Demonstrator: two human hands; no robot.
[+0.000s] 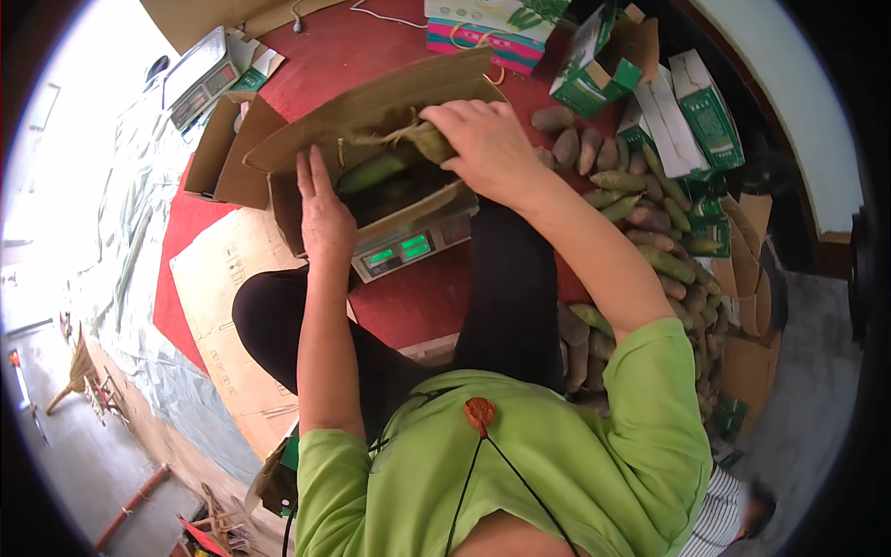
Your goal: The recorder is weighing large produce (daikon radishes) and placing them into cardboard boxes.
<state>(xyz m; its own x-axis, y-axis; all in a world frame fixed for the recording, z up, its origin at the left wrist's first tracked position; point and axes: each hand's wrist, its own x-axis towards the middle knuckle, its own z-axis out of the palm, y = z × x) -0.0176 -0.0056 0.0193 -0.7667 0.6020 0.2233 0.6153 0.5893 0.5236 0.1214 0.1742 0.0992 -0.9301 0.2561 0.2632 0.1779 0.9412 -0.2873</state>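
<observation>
Though blurry, vegetable (430,144) in right hand (492,148).

Red surface (325,65), scale (457,234), piled vegetables (668,265), flattened cardboard (223,306)

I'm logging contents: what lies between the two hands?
Head view: inside the cardboard box, a green vegetable lies between the left hand and right hand, which holds another vegetable.

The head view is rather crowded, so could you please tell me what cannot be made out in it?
All in the head view:
Cardboard box: its floor is mostly lost to shadow and the green vegetable.
Stringy yellowish piece: blurred, and partly covered by the right hand.
Scale: its top is hidden by the box; its display digits are too small.
Person in stripes: cut off by the lower edge, partly behind the green sleeve.
</observation>
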